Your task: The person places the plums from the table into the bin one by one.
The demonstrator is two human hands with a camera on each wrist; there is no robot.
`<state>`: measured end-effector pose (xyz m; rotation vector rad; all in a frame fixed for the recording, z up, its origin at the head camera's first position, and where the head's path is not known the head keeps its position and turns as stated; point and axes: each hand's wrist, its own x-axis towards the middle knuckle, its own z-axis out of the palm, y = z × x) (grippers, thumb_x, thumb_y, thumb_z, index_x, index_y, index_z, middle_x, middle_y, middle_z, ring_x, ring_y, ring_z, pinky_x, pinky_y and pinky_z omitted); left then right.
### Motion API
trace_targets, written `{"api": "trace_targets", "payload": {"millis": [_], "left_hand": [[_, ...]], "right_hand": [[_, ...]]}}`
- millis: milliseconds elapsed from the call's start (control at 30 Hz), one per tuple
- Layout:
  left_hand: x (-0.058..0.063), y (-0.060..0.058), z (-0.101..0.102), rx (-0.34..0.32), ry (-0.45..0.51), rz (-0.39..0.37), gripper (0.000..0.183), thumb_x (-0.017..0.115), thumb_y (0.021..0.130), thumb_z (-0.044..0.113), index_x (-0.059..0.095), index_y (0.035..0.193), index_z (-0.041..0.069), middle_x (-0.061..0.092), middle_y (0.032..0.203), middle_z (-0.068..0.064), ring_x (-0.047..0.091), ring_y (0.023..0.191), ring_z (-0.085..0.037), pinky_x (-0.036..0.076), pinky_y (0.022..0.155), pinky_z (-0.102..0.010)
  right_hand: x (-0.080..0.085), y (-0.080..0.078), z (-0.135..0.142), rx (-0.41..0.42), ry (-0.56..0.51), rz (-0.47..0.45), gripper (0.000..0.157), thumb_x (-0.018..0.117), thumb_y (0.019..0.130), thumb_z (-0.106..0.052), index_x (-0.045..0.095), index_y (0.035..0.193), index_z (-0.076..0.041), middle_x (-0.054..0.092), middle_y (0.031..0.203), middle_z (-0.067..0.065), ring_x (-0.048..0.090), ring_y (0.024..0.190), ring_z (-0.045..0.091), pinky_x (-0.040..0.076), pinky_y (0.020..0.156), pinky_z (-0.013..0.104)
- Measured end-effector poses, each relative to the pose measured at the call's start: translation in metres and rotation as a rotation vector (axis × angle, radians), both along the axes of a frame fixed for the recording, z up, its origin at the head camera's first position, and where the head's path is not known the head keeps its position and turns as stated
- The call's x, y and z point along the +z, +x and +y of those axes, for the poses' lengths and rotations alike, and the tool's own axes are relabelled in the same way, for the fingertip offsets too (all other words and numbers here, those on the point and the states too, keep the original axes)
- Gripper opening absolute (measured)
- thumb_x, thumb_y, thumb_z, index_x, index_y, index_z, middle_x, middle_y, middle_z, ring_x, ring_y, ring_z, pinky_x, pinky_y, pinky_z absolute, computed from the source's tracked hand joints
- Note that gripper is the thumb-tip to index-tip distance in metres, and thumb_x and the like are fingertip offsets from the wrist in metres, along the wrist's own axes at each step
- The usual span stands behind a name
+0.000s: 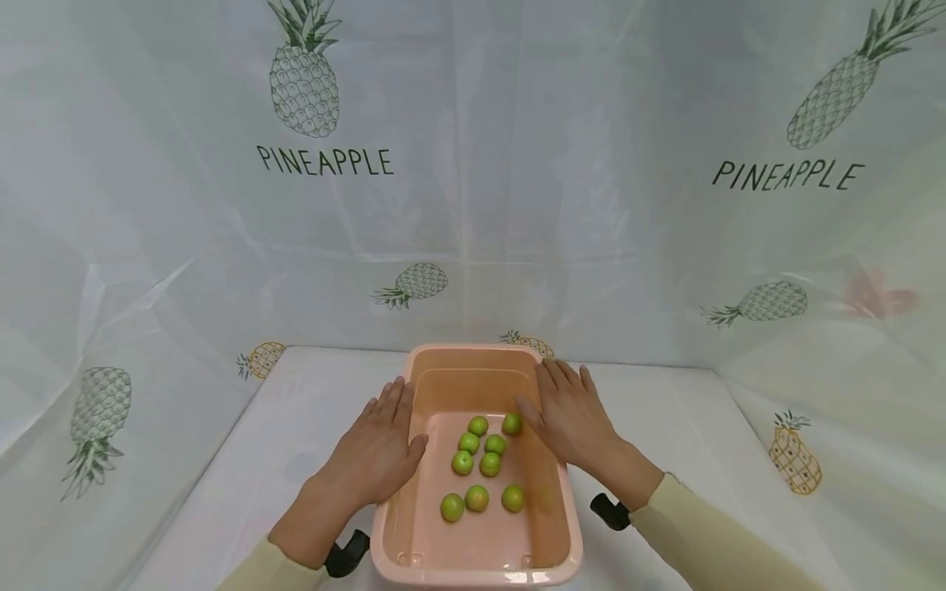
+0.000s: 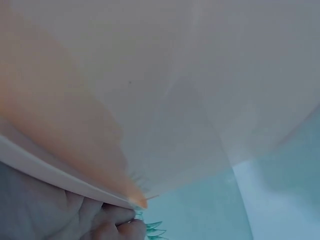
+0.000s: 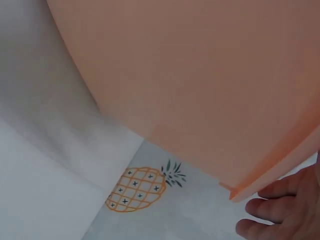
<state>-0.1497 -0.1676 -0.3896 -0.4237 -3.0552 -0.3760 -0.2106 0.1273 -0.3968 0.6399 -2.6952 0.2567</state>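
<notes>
A pink plastic basin (image 1: pixel 473 574) stands lengthwise in front of me, with several small round green fruits (image 1: pixel 490 465) scattered on its floor. My left hand (image 1: pixel 377 451) rests on the basin's left rim, fingers straight and pointing away, thumb over the inner side. Across from it, my right hand (image 1: pixel 576 414) lies along the right rim near the far corner, its thumb reaching over the inside. Both wrist views look at the outer walls of the basin. Fingers (image 2: pixel 120 215) show under the rim in the left one, and fingers (image 3: pixel 270 210) beside the rim in the right one.
A white tabletop (image 1: pixel 650 402) extends on both sides of the basin. Behind and around it hangs a pale sheet (image 1: pixel 517 205) printed with pineapples and lettering. Black straps (image 1: pixel 609 510) sit at both wrists, near the basin's sides.
</notes>
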Motion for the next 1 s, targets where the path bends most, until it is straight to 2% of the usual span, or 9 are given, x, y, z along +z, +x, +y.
{"api": "trace_targets", "payload": {"millis": [200, 367, 500, 700, 1000], "left_hand": [[0.000, -0.001, 0.000, -0.001, 0.006, -0.007, 0.076, 0.052, 0.109, 0.038, 0.026, 0.163, -0.010, 0.025, 0.170, -0.029, 0.024, 0.160, -0.042, 0.028, 0.127, -0.059], [0.001, -0.002, 0.001, -0.005, 0.011, -0.006, 0.076, 0.050, 0.110, 0.038, 0.025, 0.163, -0.010, 0.024, 0.171, -0.029, 0.023, 0.160, -0.043, 0.028, 0.127, -0.059], [0.001, -0.004, 0.005, -0.004, 0.020, -0.009, 0.076, 0.049, 0.110, 0.039, 0.025, 0.163, -0.010, 0.023, 0.171, -0.028, 0.023, 0.160, -0.042, 0.027, 0.128, -0.058], [0.001, -0.008, 0.012, 0.000, 0.016, -0.021, 0.077, 0.049, 0.110, 0.041, 0.025, 0.163, -0.009, 0.023, 0.172, -0.027, 0.022, 0.161, -0.042, 0.025, 0.129, -0.058], [0.000, -0.019, 0.019, -0.022, -0.013, -0.025, 0.078, 0.048, 0.111, 0.044, 0.024, 0.164, -0.008, 0.021, 0.173, -0.026, 0.020, 0.162, -0.041, 0.024, 0.130, -0.056]], "right_hand": [[0.002, 0.025, 0.015, -0.001, -0.007, -0.190, 0.074, 0.056, 0.108, -0.047, 0.046, 0.152, 0.012, 0.049, 0.156, 0.032, 0.041, 0.150, 0.050, 0.029, 0.119, 0.075], [0.003, 0.034, 0.024, -0.015, -0.015, -0.269, 0.077, 0.050, 0.110, -0.051, 0.043, 0.155, 0.011, 0.043, 0.161, 0.031, 0.033, 0.155, 0.048, 0.023, 0.121, 0.075], [0.003, 0.033, 0.029, -0.032, -0.018, -0.283, 0.079, 0.047, 0.110, -0.053, 0.041, 0.156, 0.011, 0.041, 0.162, 0.031, 0.031, 0.156, 0.047, 0.022, 0.122, 0.075], [0.001, 0.030, 0.034, -0.035, -0.010, -0.252, 0.078, 0.049, 0.109, -0.053, 0.043, 0.155, 0.011, 0.043, 0.160, 0.031, 0.034, 0.155, 0.048, 0.024, 0.121, 0.075], [0.002, 0.026, 0.042, -0.043, -0.013, -0.248, 0.080, 0.049, 0.109, -0.054, 0.042, 0.155, 0.011, 0.043, 0.161, 0.031, 0.034, 0.154, 0.049, 0.024, 0.119, 0.077]]}}
